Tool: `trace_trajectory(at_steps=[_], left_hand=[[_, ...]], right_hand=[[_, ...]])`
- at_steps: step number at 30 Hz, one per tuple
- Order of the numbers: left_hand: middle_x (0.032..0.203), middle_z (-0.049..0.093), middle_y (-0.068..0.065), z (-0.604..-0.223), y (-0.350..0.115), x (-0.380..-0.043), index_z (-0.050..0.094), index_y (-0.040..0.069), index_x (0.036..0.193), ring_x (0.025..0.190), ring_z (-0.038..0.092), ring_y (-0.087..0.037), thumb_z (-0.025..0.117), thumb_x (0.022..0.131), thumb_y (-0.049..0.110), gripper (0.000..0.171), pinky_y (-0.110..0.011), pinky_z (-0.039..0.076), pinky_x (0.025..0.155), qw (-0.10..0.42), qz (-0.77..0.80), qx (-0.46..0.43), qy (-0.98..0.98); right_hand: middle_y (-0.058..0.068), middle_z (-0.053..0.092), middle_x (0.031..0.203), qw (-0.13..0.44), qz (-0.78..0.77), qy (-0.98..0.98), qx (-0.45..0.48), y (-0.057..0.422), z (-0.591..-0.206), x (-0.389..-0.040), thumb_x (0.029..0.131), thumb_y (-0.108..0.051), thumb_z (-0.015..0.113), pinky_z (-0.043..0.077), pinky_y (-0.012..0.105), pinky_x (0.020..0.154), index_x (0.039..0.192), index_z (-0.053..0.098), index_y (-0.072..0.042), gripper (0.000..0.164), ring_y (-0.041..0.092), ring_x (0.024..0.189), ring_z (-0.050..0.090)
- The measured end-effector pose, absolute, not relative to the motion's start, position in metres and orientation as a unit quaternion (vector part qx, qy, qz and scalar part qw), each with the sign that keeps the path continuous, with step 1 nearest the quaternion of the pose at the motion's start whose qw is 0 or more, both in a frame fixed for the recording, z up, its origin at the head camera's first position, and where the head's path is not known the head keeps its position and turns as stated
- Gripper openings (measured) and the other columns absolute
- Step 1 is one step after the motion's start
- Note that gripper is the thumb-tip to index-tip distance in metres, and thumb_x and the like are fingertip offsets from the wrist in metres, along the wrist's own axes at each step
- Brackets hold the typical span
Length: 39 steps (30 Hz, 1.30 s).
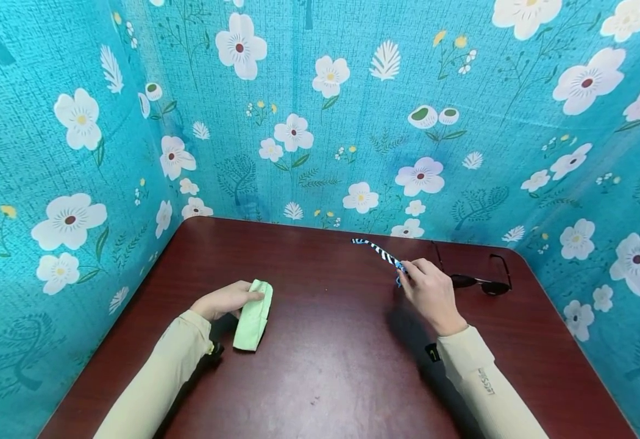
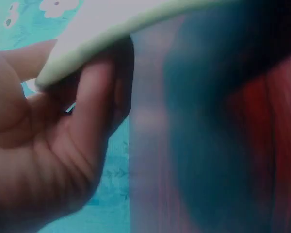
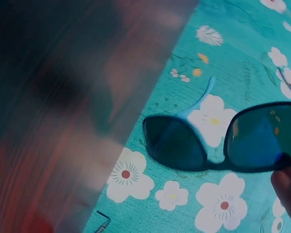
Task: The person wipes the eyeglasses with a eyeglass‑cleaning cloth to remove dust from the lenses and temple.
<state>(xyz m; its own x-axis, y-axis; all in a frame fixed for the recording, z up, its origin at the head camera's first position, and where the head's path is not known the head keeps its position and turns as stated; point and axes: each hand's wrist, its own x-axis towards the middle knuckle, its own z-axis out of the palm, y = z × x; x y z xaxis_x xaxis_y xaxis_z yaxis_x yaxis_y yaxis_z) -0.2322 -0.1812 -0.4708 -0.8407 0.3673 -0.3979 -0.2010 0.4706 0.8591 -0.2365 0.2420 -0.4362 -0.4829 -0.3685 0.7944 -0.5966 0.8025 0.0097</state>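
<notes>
My left hand [image 1: 227, 299] pinches a folded light green cloth [image 1: 253, 323], the thumb on top and the fingers curled beneath. It is over the left half of the table, and the cloth's edge [image 2: 126, 29] shows close up in the left wrist view. Over on the right, my right hand [image 1: 431, 292] grips a pair of sunglasses [image 3: 216, 166] by one side. Their dark lenses face the right wrist camera. In the head view a blue, black and white striped temple [image 1: 383, 253] points back and left, while the hand hides most of the frame.
A second pair of dark sunglasses [image 1: 495, 288] lies with temples unfolded near the back right of the reddish-brown table [image 1: 320, 378], just beyond my right hand. Teal flowered fabric [image 1: 309, 164] hangs along the back and both sides.
</notes>
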Motion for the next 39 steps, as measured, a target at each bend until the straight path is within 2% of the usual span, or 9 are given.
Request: trace_trajectory(at_steps=[3,7,10,14,17,21,27,32,39], left_hand=[[0.088,0.056,-0.009,-0.474,-0.185,-0.233,0.053,0.002,0.106,0.074,0.058,-0.020,0.051,0.089,0.017,0.023,-0.038,0.048,0.061,0.267,0.499,0.057,0.823],[0.089,0.055,-0.010,-0.476,-0.187,-0.235,0.051,0.002,0.104,0.071,0.058,-0.020,0.052,0.087,0.012,0.019,-0.036,0.049,0.057,0.233,0.470,0.075,0.848],[0.086,0.055,-0.009,-0.475,-0.187,-0.237,0.051,0.003,0.103,0.066,0.058,-0.018,0.054,0.085,0.009,0.019,-0.033,0.049,0.054,0.200,0.425,0.079,0.879],[0.079,0.055,-0.006,-0.474,-0.188,-0.240,0.055,0.006,0.101,0.061,0.051,-0.016,0.056,0.083,0.009,0.018,-0.029,0.043,0.054,0.162,0.316,0.095,0.930],[0.087,0.057,-0.008,-0.472,-0.189,-0.242,0.057,0.006,0.102,0.065,0.048,-0.019,0.056,0.081,0.012,0.022,-0.031,0.038,0.058,0.145,0.230,0.114,0.956],[0.107,0.055,-0.011,-0.472,-0.189,-0.245,0.056,0.007,0.113,0.079,0.050,-0.022,0.057,0.080,0.016,0.034,-0.035,0.039,0.062,0.143,0.171,0.108,0.969],[0.108,0.053,-0.014,-0.467,-0.181,-0.243,0.052,0.009,0.116,0.088,0.051,-0.029,0.057,0.083,0.025,0.036,-0.043,0.041,0.063,0.120,0.113,0.064,0.984],[0.118,0.044,-0.021,-0.449,-0.157,-0.233,0.046,0.009,0.126,0.104,0.042,-0.039,0.048,0.088,0.036,0.047,-0.051,0.041,0.072,0.070,0.048,0.067,0.994],[0.117,0.046,-0.017,-0.432,-0.127,-0.224,0.049,0.012,0.124,0.104,0.042,-0.035,0.043,0.089,0.040,0.045,-0.049,0.039,0.076,0.050,0.034,0.100,0.993]], right_hand=[[0.008,0.053,0.074,0.419,0.111,-0.855,0.286,0.239,-0.441,-0.240,0.070,-0.009,0.069,0.044,0.036,0.048,0.091,0.066,0.000,0.023,0.022,0.062,0.051],[0.009,0.053,0.074,0.413,0.088,-0.862,0.281,0.234,-0.449,-0.243,0.069,-0.009,0.070,0.045,0.037,0.050,0.089,0.066,0.002,0.023,0.024,0.062,0.051],[0.009,0.052,0.073,0.399,0.070,-0.870,0.281,0.227,-0.455,-0.246,0.071,-0.011,0.069,0.044,0.037,0.050,0.088,0.066,0.001,0.022,0.024,0.061,0.050],[0.009,0.050,0.072,0.376,0.045,-0.878,0.294,0.215,-0.462,-0.252,0.075,-0.012,0.064,0.042,0.036,0.047,0.087,0.064,0.001,0.017,0.024,0.058,0.048],[0.008,0.048,0.069,0.366,0.030,-0.879,0.305,0.208,-0.468,-0.257,0.076,-0.011,0.061,0.040,0.035,0.047,0.083,0.062,0.000,0.014,0.025,0.057,0.047],[0.008,0.046,0.066,0.362,0.029,-0.878,0.313,0.200,-0.474,-0.265,0.073,-0.010,0.065,0.039,0.035,0.048,0.076,0.061,0.000,0.010,0.026,0.058,0.046],[0.007,0.046,0.064,0.328,0.009,-0.897,0.296,0.187,-0.479,-0.278,0.070,-0.015,0.071,0.038,0.036,0.049,0.070,0.060,-0.002,0.017,0.026,0.062,0.047],[0.008,0.049,0.066,0.294,-0.010,-0.915,0.276,0.177,-0.484,-0.287,0.070,-0.015,0.069,0.039,0.038,0.052,0.068,0.060,-0.003,0.015,0.028,0.066,0.048],[0.011,0.051,0.068,0.256,-0.026,-0.934,0.247,0.164,-0.489,-0.299,0.073,-0.014,0.064,0.042,0.040,0.055,0.069,0.062,-0.002,0.013,0.029,0.068,0.047]])
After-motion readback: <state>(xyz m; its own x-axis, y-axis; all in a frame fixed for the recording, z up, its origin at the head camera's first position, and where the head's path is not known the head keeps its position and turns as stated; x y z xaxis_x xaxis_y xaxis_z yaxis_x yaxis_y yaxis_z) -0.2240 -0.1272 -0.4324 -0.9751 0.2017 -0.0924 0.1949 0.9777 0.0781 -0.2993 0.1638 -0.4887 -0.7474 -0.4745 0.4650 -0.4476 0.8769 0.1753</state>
